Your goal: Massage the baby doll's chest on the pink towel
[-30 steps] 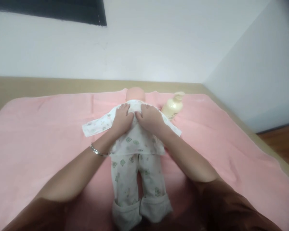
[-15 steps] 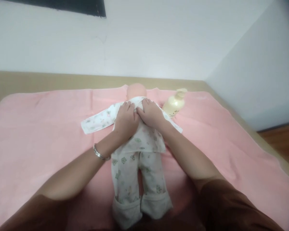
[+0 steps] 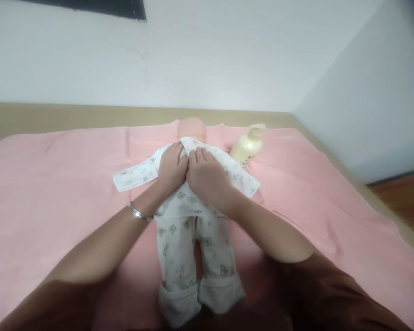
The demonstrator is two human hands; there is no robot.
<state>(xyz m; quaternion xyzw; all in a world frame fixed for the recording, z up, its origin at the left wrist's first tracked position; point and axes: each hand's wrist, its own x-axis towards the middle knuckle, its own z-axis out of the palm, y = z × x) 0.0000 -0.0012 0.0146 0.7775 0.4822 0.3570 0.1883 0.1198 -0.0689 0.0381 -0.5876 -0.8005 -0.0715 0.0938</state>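
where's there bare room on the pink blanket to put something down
Bare pink blanket lies left of the left forearm and right of the pump bottle and right forearm. The middle is crowded: left hand and right hand on the shirt, bottle close by.

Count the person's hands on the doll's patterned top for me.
2: the left hand on the upper part of the patterned top, toward picture left, and the right hand beside it, nearer the middle. Both show clearly.

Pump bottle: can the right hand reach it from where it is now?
Probably yes. The right hand rests on the white patterned top; only a sleeve lies between it and the pump bottle, whose pump head is uncovered.
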